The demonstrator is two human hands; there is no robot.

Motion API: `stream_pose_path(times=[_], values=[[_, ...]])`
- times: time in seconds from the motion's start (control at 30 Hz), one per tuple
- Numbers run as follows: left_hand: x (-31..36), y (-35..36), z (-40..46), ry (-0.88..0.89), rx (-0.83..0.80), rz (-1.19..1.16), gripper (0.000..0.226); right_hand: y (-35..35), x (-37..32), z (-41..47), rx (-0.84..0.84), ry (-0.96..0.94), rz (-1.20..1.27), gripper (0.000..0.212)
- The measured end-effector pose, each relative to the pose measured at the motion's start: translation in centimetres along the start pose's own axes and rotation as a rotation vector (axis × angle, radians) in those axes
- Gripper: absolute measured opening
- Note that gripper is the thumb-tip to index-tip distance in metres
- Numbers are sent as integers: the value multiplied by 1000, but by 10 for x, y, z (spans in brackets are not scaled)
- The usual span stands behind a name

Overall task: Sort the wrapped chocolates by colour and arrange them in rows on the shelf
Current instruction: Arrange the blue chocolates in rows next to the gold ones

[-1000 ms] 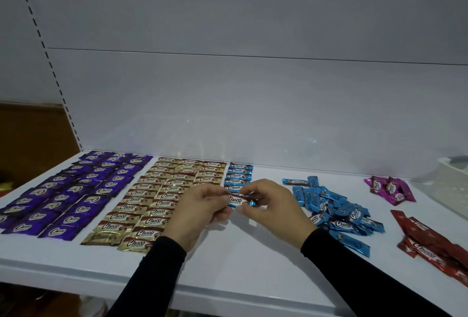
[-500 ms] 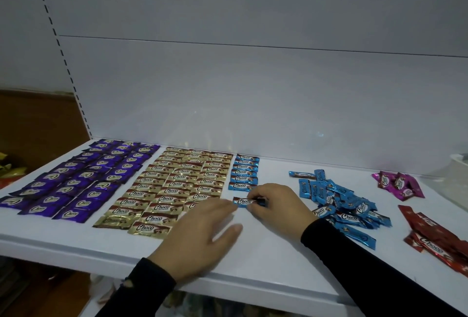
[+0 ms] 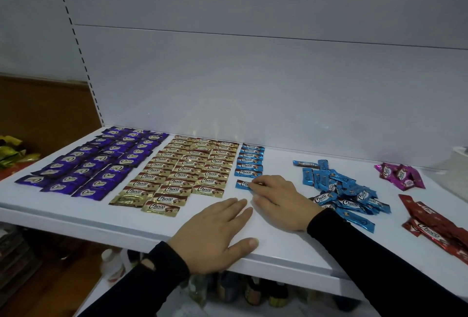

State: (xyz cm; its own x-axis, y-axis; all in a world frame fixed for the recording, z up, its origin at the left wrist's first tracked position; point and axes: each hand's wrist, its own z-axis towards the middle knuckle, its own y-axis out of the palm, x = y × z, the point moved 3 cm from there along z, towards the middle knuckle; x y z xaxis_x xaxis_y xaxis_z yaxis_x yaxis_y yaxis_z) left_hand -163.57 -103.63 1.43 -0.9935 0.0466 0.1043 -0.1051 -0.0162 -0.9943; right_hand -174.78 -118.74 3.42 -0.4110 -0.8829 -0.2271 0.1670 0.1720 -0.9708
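Shelf is carrying the whole layout. Purple block is sitting at 9 o'clock, gold block just right of it; both are looking finished, in several neat columns each. Loose blue pile is lying at 3 o'clock, red heap further out at 4 o'clock, small magenta cluster at 2 o'clock, all unsorted.

Step in hand, by my read: building the first blue column, running toward 12 o'clock just right of the gold. The blue chocolate is going down at its near end, with a small gap to the one behind it.

Left hand is lying flat on the shelf near the front edge at 6 o'clock, fingers straight and together, holding nothing, apparently just bracing.

Right hand is sitting between the blue column and the blue pile. Fingertips are curling down onto the right end of that chocolate, covering it, left end showing. Looks like pressing or pinching it against the shelf; can't tell exactly which.

Next move likely calls for squaring it to the column and closing the gap, letting go, then reaching toward 3 o'clock for one piece off the pile without dragging neighbours. Thin foil wrappers will probably be sliding easily.
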Motion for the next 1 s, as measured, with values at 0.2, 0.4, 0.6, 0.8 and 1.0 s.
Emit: stream_pose_path(times=[0.2,0.4,0.6,0.8,1.0], values=[[1,-2,0,-7,-22,-4,91,-3,-4,6,-60,15,-39,44],[-1,0,0,-4,-4,-4,87,0,-3,11,-69,19,-53,45],[-1,2,1,5,15,-2,87,4,0,15,-53,21,-42,46],[-3,4,1,10,29,-17,92,4,0,15,-61,15,-53,45],[-4,4,2,4,34,-20,89,3,-1,14,-32,18,-25,46]])
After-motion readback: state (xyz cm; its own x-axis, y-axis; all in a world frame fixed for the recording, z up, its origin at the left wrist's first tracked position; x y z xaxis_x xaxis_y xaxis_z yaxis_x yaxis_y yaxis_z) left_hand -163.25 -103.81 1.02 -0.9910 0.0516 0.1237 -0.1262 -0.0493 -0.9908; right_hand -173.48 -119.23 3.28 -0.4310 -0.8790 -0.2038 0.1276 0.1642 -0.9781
